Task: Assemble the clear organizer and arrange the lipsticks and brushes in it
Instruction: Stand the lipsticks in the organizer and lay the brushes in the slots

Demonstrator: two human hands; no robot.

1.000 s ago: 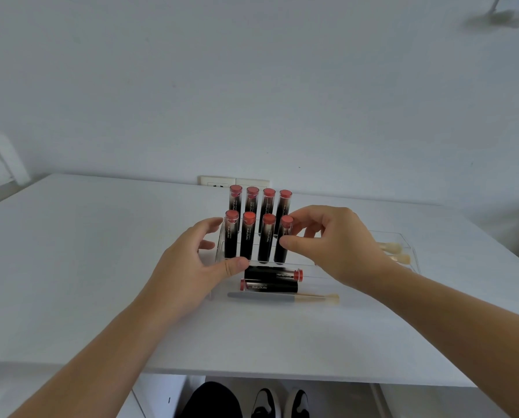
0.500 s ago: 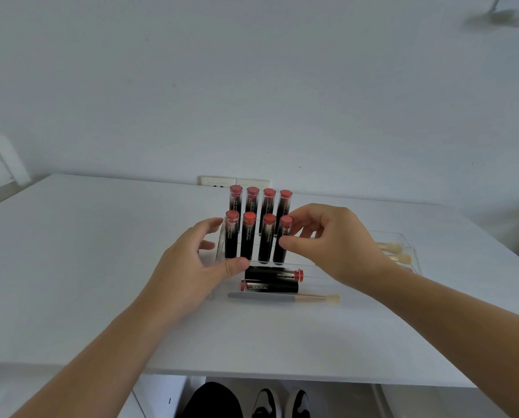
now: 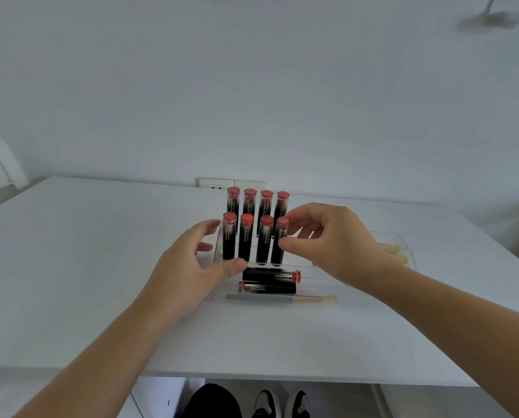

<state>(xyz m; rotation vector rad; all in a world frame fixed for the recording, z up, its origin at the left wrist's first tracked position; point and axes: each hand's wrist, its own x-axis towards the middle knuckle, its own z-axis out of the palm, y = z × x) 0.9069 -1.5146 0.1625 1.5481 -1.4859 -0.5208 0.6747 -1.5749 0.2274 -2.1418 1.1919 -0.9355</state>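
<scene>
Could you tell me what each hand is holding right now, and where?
The right hand pinches the front-right lipstick near its top; the left hand steadies the clear organizer at its left end.

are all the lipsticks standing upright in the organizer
No: eight stand upright in the clear organizer, but two lipsticks lie flat in front, beside a brush.

Two bare forearms, no sleeves, watch or rings visible. Left hand [image 3: 191, 267] and right hand [image 3: 333, 245] ungloved, nails short and plain. Below the hands, dark trousers [image 3: 213, 401] and black-and-white shoes [image 3: 280, 402].
</scene>
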